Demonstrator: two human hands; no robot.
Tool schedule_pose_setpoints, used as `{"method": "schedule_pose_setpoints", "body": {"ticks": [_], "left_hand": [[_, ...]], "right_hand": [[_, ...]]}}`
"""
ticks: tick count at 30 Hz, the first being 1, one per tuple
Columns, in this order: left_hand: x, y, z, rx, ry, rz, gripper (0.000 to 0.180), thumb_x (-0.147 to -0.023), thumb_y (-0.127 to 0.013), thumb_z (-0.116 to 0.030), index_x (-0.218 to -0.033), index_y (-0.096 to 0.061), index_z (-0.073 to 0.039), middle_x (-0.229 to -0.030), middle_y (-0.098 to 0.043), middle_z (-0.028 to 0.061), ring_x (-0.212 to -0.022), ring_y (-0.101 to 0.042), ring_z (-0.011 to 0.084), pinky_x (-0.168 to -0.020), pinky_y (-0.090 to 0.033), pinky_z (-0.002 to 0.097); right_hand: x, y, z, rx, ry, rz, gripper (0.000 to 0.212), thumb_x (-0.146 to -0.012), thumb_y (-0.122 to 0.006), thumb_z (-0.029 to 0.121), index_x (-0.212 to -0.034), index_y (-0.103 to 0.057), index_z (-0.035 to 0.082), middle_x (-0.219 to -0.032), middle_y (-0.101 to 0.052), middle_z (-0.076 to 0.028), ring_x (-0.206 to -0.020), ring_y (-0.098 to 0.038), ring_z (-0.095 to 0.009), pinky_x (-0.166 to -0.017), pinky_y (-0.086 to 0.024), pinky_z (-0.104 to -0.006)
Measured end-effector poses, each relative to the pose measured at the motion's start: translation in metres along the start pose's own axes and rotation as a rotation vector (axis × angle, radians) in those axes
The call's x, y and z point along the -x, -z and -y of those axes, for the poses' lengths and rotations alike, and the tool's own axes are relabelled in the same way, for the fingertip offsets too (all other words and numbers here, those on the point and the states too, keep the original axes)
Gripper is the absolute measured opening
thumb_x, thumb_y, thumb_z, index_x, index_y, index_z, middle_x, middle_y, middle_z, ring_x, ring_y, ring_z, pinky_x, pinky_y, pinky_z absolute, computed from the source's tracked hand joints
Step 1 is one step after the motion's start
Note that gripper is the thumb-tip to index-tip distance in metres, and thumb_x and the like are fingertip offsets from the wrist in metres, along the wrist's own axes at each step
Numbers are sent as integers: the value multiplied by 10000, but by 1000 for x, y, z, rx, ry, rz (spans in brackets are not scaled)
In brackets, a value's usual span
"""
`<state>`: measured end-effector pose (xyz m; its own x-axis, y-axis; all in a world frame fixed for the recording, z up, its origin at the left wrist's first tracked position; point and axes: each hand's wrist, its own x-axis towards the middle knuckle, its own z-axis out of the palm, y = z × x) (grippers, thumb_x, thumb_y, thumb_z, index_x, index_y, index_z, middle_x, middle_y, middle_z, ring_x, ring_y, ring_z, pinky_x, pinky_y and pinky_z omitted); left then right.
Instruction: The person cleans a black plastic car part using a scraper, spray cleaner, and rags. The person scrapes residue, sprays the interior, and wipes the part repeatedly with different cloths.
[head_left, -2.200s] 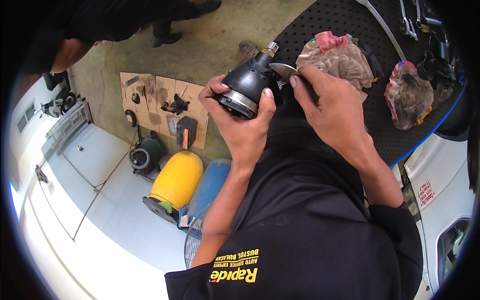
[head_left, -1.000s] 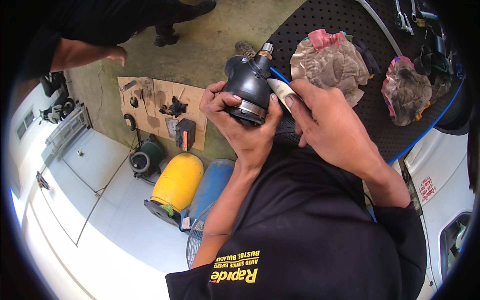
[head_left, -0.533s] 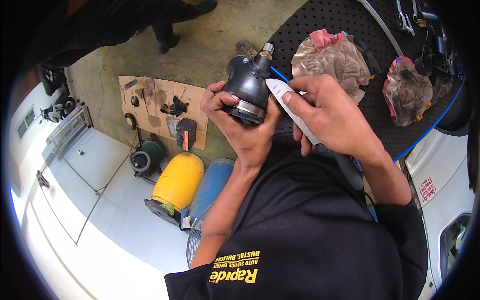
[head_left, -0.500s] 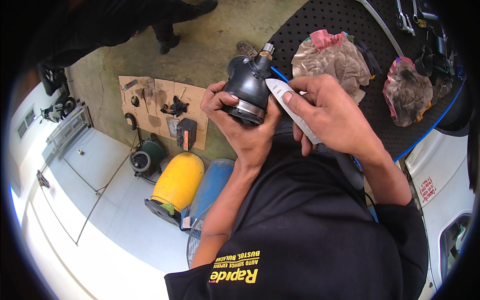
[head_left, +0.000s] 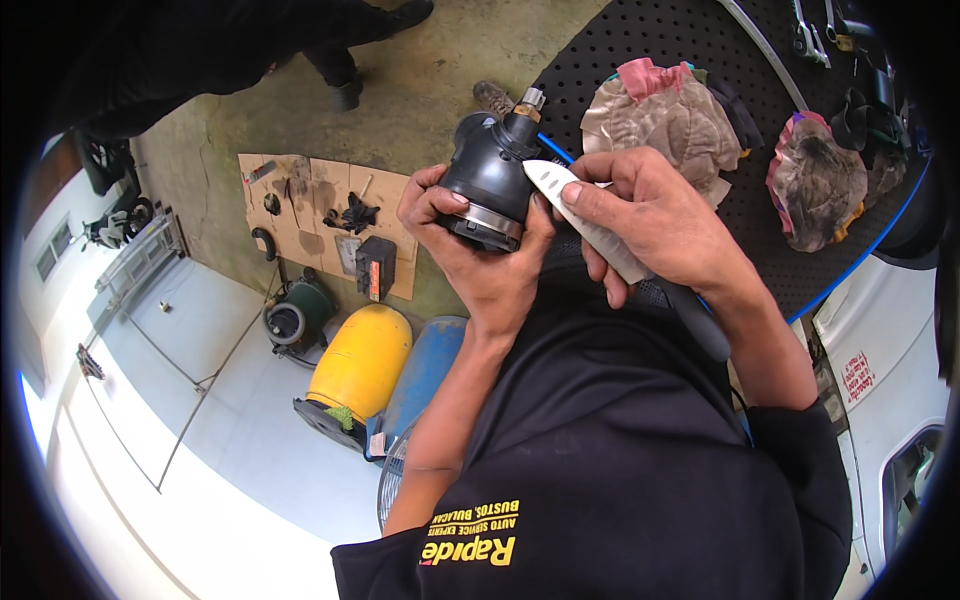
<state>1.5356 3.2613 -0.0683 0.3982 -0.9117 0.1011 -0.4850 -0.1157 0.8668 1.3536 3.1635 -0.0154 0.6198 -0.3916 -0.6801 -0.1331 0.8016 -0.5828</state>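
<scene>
My left hand (head_left: 488, 262) is wrapped around a black rounded housing (head_left: 490, 165), holding it up in front of me. A metal clamp band (head_left: 490, 222) circles its lower part, and a brass-and-silver fitting (head_left: 528, 106) sticks out at the top. In my right hand (head_left: 655, 215) is a kitchen knife (head_left: 603, 238), pinched by its pale dimpled blade, with the dark handle (head_left: 703, 325) pointing down and right past my fingers. The blade's tip lies close beside the housing's right side; whether they touch, I cannot tell.
Dirty rags (head_left: 655, 125) lie on a black perforated table (head_left: 600, 60) with a blue edge, near wrenches (head_left: 808, 38). Cardboard (head_left: 330, 190) with parts on it covers the floor at left, by a yellow drum (head_left: 362, 355) and a blue drum (head_left: 425, 370). Another person's dark-clothed legs (head_left: 320, 45) show far left.
The housing and my left hand have shifted slightly left. The knife has tilted a little, its tip moving left and down, and more of its handle shows.
</scene>
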Motion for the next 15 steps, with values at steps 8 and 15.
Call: {"method": "schedule_pose_setpoints", "body": {"ticks": [8,15], "left_hand": [[1,-1,-1,43,36,-11,693,-753,-924,-83,-1182,-382,-125,-1255,-421,145,-1318,-453,326,-1133,-378,493],[2,-2,3,40,15,-17,681,-754,-915,-79,-1176,-382,-122,-1251,-420,143,-1320,-451,326,-1137,-374,494]], "right_hand": [[5,-3,2,-72,-45,-1,335,-1123,-526,234,-1098,-651,-76,-711,-694,-111,-491,-671,-167,-463,-509,-283],[8,-10,5,-56,-64,-41,325,-1122,-527,221,-1088,-650,-78,-716,-689,-109,-494,-660,-162,-464,-512,-288]]}}
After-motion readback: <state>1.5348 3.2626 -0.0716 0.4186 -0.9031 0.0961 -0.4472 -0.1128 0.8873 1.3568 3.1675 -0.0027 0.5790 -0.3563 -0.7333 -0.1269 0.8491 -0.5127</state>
